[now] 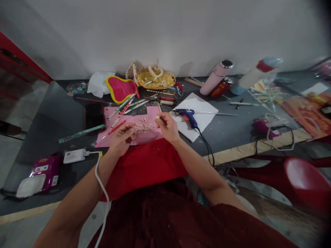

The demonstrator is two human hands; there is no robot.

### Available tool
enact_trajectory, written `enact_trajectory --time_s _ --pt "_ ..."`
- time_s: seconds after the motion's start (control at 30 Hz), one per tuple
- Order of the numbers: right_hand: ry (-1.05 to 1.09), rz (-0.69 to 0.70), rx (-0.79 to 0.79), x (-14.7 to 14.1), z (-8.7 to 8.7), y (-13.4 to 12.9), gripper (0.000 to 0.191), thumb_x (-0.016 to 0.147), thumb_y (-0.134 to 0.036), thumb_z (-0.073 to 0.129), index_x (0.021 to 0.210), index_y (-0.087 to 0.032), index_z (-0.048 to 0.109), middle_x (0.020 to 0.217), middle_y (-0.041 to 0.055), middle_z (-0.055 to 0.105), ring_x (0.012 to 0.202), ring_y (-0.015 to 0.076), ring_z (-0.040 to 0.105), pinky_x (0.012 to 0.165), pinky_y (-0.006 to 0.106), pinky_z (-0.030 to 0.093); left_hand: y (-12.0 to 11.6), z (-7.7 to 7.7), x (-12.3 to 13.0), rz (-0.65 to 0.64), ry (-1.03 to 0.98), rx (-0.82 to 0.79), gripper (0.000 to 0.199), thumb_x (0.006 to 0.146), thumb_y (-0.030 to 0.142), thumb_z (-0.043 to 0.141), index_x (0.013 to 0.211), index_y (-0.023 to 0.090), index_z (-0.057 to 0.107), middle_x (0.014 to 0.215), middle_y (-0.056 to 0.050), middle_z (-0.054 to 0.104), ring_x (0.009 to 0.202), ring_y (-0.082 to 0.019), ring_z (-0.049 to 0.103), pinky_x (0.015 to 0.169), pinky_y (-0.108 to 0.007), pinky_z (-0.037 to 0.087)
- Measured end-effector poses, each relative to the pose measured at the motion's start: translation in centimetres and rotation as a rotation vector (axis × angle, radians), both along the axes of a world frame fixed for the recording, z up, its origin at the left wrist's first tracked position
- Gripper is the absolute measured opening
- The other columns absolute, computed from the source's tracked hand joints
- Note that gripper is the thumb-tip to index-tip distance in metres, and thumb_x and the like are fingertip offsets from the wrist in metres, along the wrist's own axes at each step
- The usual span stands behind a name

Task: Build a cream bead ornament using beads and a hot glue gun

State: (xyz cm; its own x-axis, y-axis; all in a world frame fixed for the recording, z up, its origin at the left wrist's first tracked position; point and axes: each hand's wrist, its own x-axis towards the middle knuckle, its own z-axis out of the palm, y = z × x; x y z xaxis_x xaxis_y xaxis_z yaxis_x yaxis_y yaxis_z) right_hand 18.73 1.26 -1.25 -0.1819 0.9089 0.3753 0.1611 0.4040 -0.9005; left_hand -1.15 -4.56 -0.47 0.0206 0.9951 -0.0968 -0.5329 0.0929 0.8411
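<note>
My right hand (168, 128) is closed in a pinch on a small pale wooden piece (157, 117). Opposite it, my left hand (121, 138) has its thumb and fingertips drawn together at the left of a pile of small pale wooden pieces (145, 128); whatever it pinches is too small to make out. The pile lies on a pink sheet (141, 139) between both hands. Beside my right hand, a blue glue gun (190, 116) rests on white paper (198, 103), a clear glue stick reaching out behind it.
Behind the hands are a yellow basket (169, 82), a yellow-edged pink shape (120, 89) and pliers (167, 100). A pink flask (216, 78) and a red can (219, 88) stand to the right. At left are a phone (93, 115) and a purple power strip (48, 168); a white cable (99, 179) crosses my left forearm.
</note>
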Motion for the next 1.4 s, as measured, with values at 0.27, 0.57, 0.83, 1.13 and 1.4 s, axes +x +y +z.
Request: enact_trajectory --time_s 0.27,0.57,0.83,1.13,1.4 --pt "-0.140 0.092 0.103 -1.1 0.5 -1.5 0.019 0.082 -0.031 0.060 0.098 -0.020 0.059 0.087 0.0022 0.063 0.073 0.0110 0.058 0.067 0.024 0.048 -0.3 0.0 0.3 -0.134 0.128 -0.056 0.027 0.069 0.022 0.072 0.094 0.016 0.065 0.067 0.000 0.058 0.051 -0.006 0.047 0.048 -0.019 0.037" --pt "-0.295 0.252 0.283 -1.8 0.5 -2.2 0.016 0.086 -0.029 0.055 0.099 -0.023 0.063 0.090 0.0045 0.065 0.085 0.0160 0.060 0.076 0.030 0.050 -0.4 -0.2 0.2 -0.222 0.185 -0.048 0.019 0.072 0.030 0.070 0.081 0.013 0.067 0.060 0.000 0.056 0.052 -0.007 0.048 0.050 -0.020 0.037" --pt "-0.291 0.263 0.315 -1.9 0.5 -2.4 0.017 0.086 -0.028 0.056 0.100 -0.023 0.064 0.092 0.0050 0.066 0.086 0.0155 0.061 0.078 0.030 0.051 -0.5 0.1 0.3 -0.245 0.222 -0.062 0.018 0.073 0.029 0.070 0.081 0.013 0.067 0.063 0.001 0.056 0.053 -0.006 0.047 0.050 -0.019 0.036" --pt "-0.343 0.306 0.296 -2.2 0.4 -2.7 0.020 0.086 -0.025 0.055 0.105 -0.023 0.062 0.095 0.0059 0.066 0.089 0.0161 0.061 0.079 0.030 0.051 -0.5 0.0 0.2 -0.236 0.236 -0.091 0.021 0.070 0.029 0.072 0.084 0.013 0.069 0.062 0.000 0.057 0.053 -0.007 0.046 0.051 -0.020 0.037" --pt "-0.343 0.335 0.309 -2.2 0.6 -2.7 0.025 0.087 -0.027 0.054 0.110 -0.021 0.060 0.099 0.0062 0.067 0.093 0.0155 0.062 0.082 0.029 0.051 -0.5 0.0 0.3 -0.241 0.263 -0.093 0.019 0.070 0.029 0.071 0.083 0.015 0.069 0.064 0.000 0.058 0.055 -0.008 0.047 0.054 -0.020 0.038"
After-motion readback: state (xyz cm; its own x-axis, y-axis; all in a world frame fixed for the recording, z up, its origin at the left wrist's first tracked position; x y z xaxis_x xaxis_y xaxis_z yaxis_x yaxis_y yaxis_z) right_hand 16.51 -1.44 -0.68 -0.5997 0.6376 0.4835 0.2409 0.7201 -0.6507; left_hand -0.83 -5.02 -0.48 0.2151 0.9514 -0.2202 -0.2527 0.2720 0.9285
